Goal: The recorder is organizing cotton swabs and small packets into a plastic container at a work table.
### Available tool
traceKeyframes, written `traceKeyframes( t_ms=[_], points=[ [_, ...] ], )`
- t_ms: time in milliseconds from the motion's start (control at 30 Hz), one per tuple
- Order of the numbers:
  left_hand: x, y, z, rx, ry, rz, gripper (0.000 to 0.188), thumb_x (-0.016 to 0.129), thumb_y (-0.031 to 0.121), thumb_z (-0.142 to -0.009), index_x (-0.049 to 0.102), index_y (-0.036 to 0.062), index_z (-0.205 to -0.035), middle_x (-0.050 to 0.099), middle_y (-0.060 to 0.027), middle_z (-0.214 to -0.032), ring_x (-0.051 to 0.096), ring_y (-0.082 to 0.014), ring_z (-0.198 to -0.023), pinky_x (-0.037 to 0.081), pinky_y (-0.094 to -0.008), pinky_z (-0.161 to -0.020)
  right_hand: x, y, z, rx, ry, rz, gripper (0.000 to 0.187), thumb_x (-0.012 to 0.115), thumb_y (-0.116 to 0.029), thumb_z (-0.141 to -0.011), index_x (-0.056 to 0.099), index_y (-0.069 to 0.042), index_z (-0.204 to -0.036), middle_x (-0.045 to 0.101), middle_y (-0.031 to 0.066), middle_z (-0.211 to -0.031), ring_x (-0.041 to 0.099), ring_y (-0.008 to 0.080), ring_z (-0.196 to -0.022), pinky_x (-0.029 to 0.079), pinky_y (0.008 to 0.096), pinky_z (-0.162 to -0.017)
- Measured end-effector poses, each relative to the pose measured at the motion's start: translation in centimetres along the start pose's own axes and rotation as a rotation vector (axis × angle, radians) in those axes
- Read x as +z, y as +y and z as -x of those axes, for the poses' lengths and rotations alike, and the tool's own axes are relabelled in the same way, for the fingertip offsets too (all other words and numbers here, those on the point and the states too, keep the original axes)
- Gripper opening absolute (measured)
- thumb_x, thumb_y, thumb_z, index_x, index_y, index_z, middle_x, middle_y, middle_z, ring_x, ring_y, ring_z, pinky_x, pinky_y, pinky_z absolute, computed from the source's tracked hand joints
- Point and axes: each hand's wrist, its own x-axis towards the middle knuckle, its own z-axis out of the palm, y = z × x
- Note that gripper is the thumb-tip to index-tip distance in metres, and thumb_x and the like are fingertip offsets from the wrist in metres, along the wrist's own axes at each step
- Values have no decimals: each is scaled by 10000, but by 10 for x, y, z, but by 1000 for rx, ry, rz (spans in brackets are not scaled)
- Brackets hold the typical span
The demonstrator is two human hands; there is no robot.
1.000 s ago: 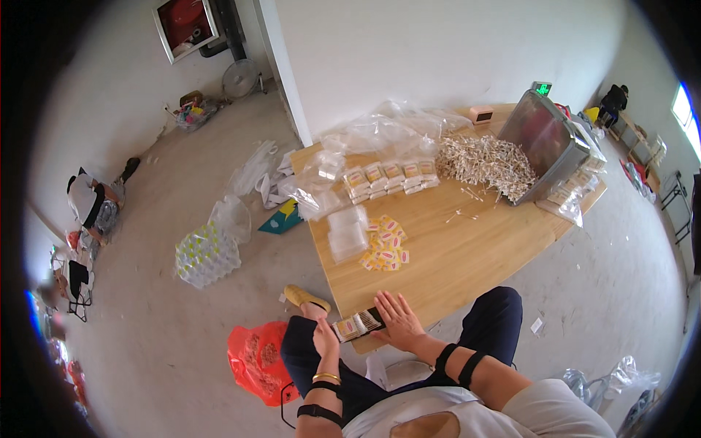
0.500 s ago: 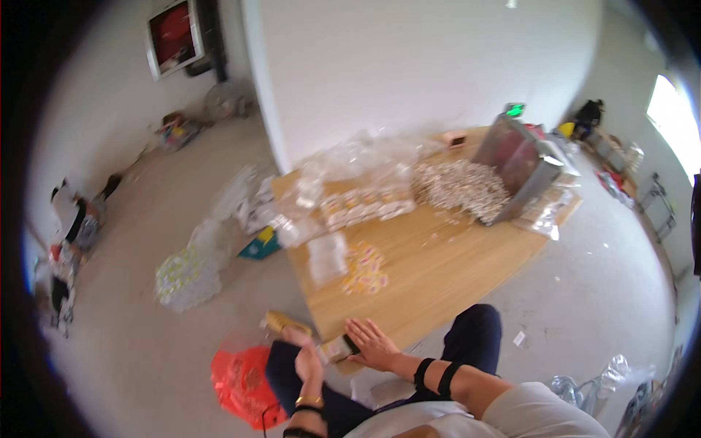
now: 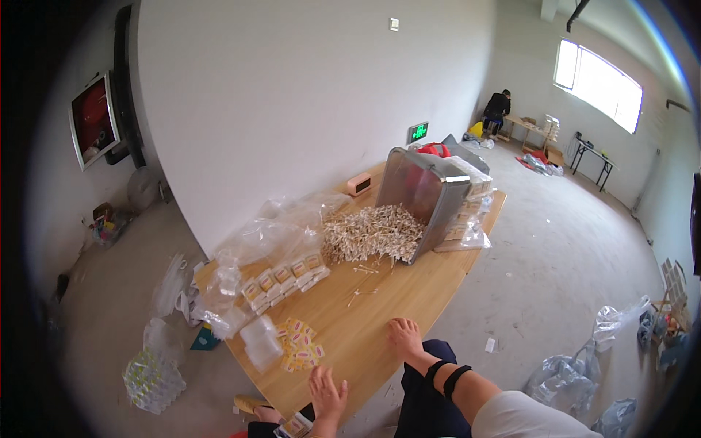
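My left hand (image 3: 327, 394) is at the near edge of the wooden table (image 3: 350, 321), its fingers stretched out and nothing in them. My right hand (image 3: 406, 339) rests on the table's right edge, fingers spread, holding nothing. Nearest to the left hand lie scattered small yellow and white cards (image 3: 298, 344), with a stack of clear plastic pouches (image 3: 257, 342) beside them. Further back stands a row of small packs with yellow labels (image 3: 286, 281). A heap of cotton swabs (image 3: 376, 232) spills from a grey bin (image 3: 447, 208) tipped on its side.
Crumpled clear plastic bags (image 3: 274, 233) lie along the wall side. A small pink clock-like box (image 3: 359, 184) stands behind the swabs. Clear-wrapped packs (image 3: 467, 215) sit behind the bin. Grey plastic bags (image 3: 562, 376) lie on the floor at right. A person (image 3: 497, 108) sits far off.
My right hand has left the table's near corner and shifted right along its edge. The left hand has come up from beside my knee to the table. The view has turned right.
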Motion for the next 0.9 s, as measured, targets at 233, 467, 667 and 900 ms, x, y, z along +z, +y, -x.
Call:
traceKeyframes(
  t_ms=[233, 467, 667, 900],
  points=[
    [53, 5, -8, 57, -251, -105, 656, 667, 288, -808, 480, 42, -1386, 389, -229, -1496, 298, -429, -1438, 240, -541, -1195, 18, 62, -104, 120, 194, -216, 339, 631, -199, -858, 596, -76, -1172, 599, 186, -1144, 569, 401, -1096, 463, 485, -946],
    [35, -6, -2, 68, -126, -233, 582, 546, 365, -945, 468, 40, -1421, 452, -215, -1469, 387, -419, -1392, 302, -558, -1161, 40, -1, -226, 348, 7, -663, 367, 607, -199, -933, 589, -120, -1291, 600, 206, -1279, 621, 371, -1134, 514, 423, -918],
    [34, -3, 0, 81, -101, -221, 553, 544, 335, -944, 476, 48, -1411, 459, -217, -1457, 394, -428, -1383, 326, -562, -1146, 89, 16, -271, 394, -106, -284, 496, 641, -187, -917, 540, -117, -1396, 438, 208, -1457, 652, 348, -1078, 532, 402, -917],
    [38, 12, -10, 82, -160, -207, 549, 517, 347, -962, 463, 56, -1424, 452, -221, -1461, 394, -427, -1380, 338, -565, -1139, 92, 66, -260, 436, -77, -675, 464, 666, -92, -893, 586, -37, -1347, 628, 144, -1232, 661, 225, -1008, 532, 343, -839]
  ],
)
